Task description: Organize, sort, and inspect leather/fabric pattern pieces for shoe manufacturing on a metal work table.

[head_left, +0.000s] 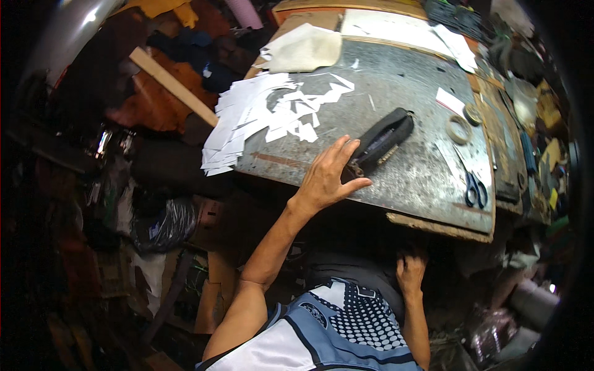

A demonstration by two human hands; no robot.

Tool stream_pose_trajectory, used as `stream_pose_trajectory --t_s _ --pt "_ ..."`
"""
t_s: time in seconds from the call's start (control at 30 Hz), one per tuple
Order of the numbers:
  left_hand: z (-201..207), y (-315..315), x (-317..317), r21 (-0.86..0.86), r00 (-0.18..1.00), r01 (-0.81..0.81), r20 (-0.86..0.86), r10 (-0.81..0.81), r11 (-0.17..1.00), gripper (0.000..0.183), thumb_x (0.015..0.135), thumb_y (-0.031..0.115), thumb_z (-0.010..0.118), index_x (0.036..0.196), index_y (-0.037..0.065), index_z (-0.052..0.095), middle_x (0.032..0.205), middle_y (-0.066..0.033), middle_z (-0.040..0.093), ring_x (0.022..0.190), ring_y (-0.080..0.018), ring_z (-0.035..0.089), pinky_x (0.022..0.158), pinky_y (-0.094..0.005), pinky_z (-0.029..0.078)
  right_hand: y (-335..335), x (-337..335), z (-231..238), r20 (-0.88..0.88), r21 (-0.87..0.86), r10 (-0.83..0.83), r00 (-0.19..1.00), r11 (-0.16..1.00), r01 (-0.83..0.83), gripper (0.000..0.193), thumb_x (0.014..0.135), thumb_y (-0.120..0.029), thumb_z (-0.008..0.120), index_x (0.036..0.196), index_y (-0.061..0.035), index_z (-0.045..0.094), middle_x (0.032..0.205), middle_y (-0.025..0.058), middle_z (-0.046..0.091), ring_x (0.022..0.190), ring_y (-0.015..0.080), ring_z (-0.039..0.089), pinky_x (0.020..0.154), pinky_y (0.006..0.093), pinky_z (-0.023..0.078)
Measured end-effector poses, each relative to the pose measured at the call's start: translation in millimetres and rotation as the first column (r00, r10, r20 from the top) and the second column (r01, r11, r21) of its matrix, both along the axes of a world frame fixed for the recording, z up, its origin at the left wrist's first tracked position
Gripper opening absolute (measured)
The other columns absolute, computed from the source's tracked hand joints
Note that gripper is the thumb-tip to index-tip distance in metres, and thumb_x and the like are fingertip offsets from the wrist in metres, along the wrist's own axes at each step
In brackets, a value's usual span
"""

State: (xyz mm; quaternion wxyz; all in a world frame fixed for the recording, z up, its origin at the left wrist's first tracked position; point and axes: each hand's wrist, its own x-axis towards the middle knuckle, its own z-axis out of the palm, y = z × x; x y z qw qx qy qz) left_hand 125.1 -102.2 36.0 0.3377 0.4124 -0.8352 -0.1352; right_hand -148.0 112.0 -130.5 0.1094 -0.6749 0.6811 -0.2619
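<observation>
A dark zippered pouch (pixel 396 128) lies slantwise near the front edge of the metal-topped table (pixel 427 185), its long opening gaping. At the pouch's near end is my left hand (pixel 326 174), fingers stretched and thumb spread apart. Whether it touches the pouch, I cannot tell. My right hand (pixel 409 269) hangs lower, below the table's front edge and beside my lap. Shadow hides its fingertips, so what it may hold does not show. Blue-handled scissors (pixel 475 187) rest at the table's right side.
Piled white paper pieces (pixel 232 123) overhang the table's left edge. A roll of tape (pixel 458 130) and a smaller roll (pixel 473 114) sit right of the pouch. A wooden slat (pixel 173 86) juts out at left. Leather-like sheets and a black plastic bag (pixel 166 226) crowd the left.
</observation>
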Motion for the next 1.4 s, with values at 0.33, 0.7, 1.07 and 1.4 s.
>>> stream_pose_trajectory --t_s 0.33,0.7,1.07,1.4 --pt "-20 -81 214 -0.267 0.649 -0.675 0.230 0.725 0.688 0.055 0.088 0.039 0.062 0.127 0.000 0.056 0.133 -0.0243 0.052 0.127 -0.0426 0.045 0.102 -0.0528 0.038 -4 6 -10 -0.105 -0.135 0.031 0.994 0.990 -0.045 0.022 0.075 -0.006 0.071 0.096 -0.0069 0.067 0.125 0.0167 0.056 0.118 0.0380 0.050 0.103 0.0491 0.035" --pt "-12 -81 223 0.027 0.673 -0.651 0.481 0.561 0.758 0.096 0.073 0.062 0.069 0.139 -0.002 0.044 0.142 -0.0293 0.041 0.133 -0.0410 0.039 0.110 -0.0419 0.033 -11 6 -17 -0.197 -0.139 0.033 0.980 0.988 -0.061 0.021 0.077 -0.008 0.070 0.098 -0.0084 0.066 0.126 0.0158 0.056 0.116 0.0373 0.051 0.100 0.0496 0.035" --pt "-20 -131 216 -0.064 0.716 -0.622 0.357 0.600 0.780 0.049 0.083 0.036 0.068 0.116 0.001 0.066 0.106 -0.0227 0.068 0.099 -0.0364 0.065 0.086 -0.0452 0.050 -15 9 -14 -0.160 -0.125 0.019 0.987 0.991 -0.039 0.023 0.076 -0.010 0.071 0.098 -0.0089 0.065 0.123 0.0149 0.057 0.115 0.0381 0.050 0.101 0.0505 0.034" --pt "-31 -159 226 -0.178 0.626 -0.541 0.568 0.534 0.822 0.038 0.083 0.018 0.066 0.119 0.004 0.062 0.107 -0.0209 0.063 0.101 -0.0366 0.060 0.089 -0.0454 0.048 -12 5 -25 -0.123 -0.073 -0.023 0.992 0.997 0.014 0.019 0.077 -0.013 0.070 0.094 -0.0080 0.067 0.126 0.0147 0.056 0.117 0.0381 0.048 0.101 0.0515 0.034"
